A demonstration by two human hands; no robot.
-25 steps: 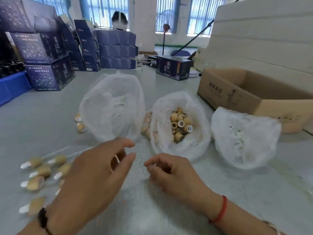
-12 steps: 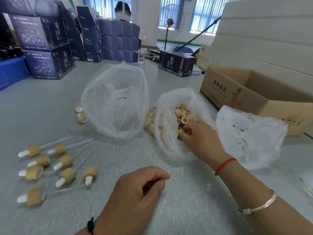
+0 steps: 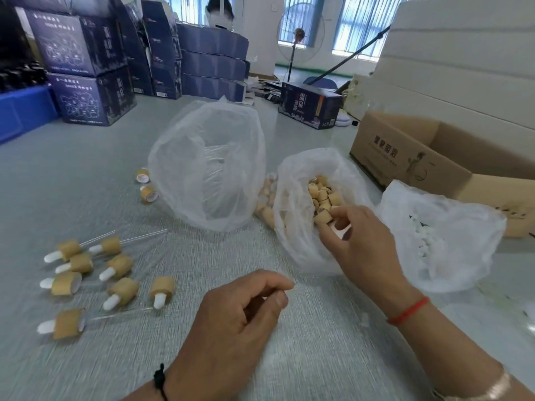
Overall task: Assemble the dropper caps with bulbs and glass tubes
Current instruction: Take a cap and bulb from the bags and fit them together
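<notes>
Curling loosely over the grey table mat (image 3: 304,357) at near centre: left hand (image 3: 231,316), thumb and forefinger tips pressing together, whether pinching anything small impossible to tell. Lying in a loose cluster to the near left: assembled droppers (image 3: 86,282), each showing a wood-coloured cap, a white bulb and, on several, a clear glass tube pointing away to the right. Reaching into the middle plastic bag (image 3: 292,227) just beyond: right hand (image 3: 356,238), red string round the wrist, fingers curling among the loose wood-coloured caps (image 3: 322,198) and pinching one cap (image 3: 323,217) at the near edge of the pile. Slumping to the right, touching the middle bag: another thin bag (image 3: 451,256) holding small white bulbs (image 3: 422,235). Standing to the left of the middle bag: a taller clear bag (image 3: 208,169), faint glass tubes showing through its wall. Lying just left of that bag: two stray caps (image 3: 146,185). Sitting open at the far right: a cardboard carton (image 3: 405,157). Stacking up at the far left and centre: dark blue printed boxes (image 3: 86,68), with a person partly showing behind them.
</notes>
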